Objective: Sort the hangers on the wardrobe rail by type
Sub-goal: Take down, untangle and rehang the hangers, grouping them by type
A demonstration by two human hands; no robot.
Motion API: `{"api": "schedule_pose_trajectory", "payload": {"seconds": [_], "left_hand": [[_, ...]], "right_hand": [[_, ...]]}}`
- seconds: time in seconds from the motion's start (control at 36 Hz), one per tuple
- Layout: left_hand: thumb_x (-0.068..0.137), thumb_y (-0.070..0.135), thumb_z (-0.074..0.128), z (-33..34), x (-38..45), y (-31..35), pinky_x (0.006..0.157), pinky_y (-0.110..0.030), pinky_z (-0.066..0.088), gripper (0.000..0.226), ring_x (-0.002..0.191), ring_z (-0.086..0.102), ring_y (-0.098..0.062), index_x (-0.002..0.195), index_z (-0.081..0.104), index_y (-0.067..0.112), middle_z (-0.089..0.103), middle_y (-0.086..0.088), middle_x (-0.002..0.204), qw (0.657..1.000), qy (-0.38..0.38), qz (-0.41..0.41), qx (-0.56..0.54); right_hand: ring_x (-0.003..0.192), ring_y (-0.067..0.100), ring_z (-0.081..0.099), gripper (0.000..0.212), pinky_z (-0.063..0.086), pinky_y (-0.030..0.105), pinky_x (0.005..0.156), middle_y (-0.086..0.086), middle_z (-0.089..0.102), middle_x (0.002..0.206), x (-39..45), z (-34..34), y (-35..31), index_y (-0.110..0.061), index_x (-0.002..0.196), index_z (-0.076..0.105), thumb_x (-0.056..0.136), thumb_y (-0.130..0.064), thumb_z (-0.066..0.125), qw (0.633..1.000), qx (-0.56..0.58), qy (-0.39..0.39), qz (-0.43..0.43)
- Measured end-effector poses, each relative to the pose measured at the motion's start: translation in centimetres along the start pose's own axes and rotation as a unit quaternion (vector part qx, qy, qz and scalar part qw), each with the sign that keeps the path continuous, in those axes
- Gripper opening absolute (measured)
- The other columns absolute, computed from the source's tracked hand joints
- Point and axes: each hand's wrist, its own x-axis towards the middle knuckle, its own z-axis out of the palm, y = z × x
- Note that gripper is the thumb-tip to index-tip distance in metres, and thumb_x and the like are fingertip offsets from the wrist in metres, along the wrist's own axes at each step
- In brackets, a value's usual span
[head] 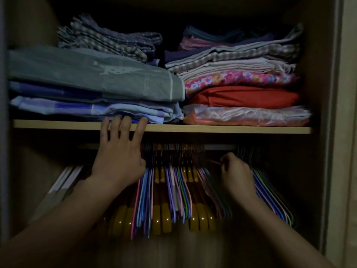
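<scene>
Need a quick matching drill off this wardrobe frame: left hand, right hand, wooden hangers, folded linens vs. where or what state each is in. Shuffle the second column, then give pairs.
1. left hand
2. right hand
3. wooden hangers
4. folded linens

A. stacked on the shelf
B. fingers spread up over the shelf edge
C. mixed among thin coloured hangers on the rail
D. curled, pinching a thin hanger

Pairs: 1-B, 2-D, 3-C, 4-A

Left grip [119, 155] splayed; right grip [236, 167] curled
</scene>
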Motion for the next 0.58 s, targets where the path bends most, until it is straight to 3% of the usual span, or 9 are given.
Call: {"api": "schedule_pose_trajectory", "payload": {"seconds": [0.11,0.19,0.36,0.44,0.58], "left_hand": [[0.073,0.051,0.065,0.0,0.1,0.2,0.121,-0.057,0.007,0.112,0.147,0.013,-0.041,0.158,-0.001,0.019,0.018,-0.023,0.155,1.0,-0.001,-0.004,0.01],[0.074,0.05,0.063,0.0,0.0,0.1,0.122,-0.057,0.006,0.11,0.148,0.011,-0.042,0.158,-0.002,0.019,0.015,-0.023,0.156,1.0,0.001,0.0,0.009],[0.073,0.049,0.062,0.2,0.1,-0.1,0.122,-0.058,0.004,0.106,0.147,0.01,-0.044,0.157,0.005,0.019,0.015,-0.025,0.156,1.0,0.002,0.008,0.003],[0.074,0.05,0.061,0.2,0.1,0.3,0.122,-0.059,0.002,0.105,0.149,0.004,-0.043,0.157,0.005,0.019,0.011,-0.024,0.159,1.0,-0.004,-0.003,-0.006],[0.078,0.043,0.07,-0.2,-1.0,1.2,0.121,-0.061,0.001,0.109,0.151,-0.003,-0.043,0.158,0.001,0.02,0.002,-0.025,0.163,0.997,-0.005,-0.012,-0.071]], "right_hand": [[0.103,0.04,0.063,0.021,0.046,0.04,0.075,0.015,0.066,0.11,2.4,1.3,0.3,-0.015,0.115,0.056,0.095,-0.018,0.05,0.997,-0.023,-0.059,0.049],[0.102,0.038,0.062,0.018,0.041,0.035,0.073,0.014,0.067,0.11,2.4,2.0,1.7,-0.015,0.111,0.059,0.095,-0.016,0.051,0.989,-0.017,-0.109,0.094],[0.081,0.021,0.063,0.012,0.047,0.032,0.064,0.004,0.068,0.096,-3.5,1.3,5.8,-0.02,0.103,0.061,0.097,-0.013,0.053,0.973,0.062,-0.153,0.158],[0.09,0.022,0.064,0.018,0.054,0.042,0.08,0.002,0.066,0.095,-7.7,0.2,7.4,-0.018,0.098,0.064,0.096,-0.005,0.052,0.958,0.106,-0.176,0.199],[0.096,0.019,0.063,0.026,0.047,0.036,0.091,-0.001,0.069,0.091,-15.4,-0.4,9.1,-0.023,0.08,0.066,0.092,-0.002,0.057,0.927,0.176,-0.183,0.276]]}}
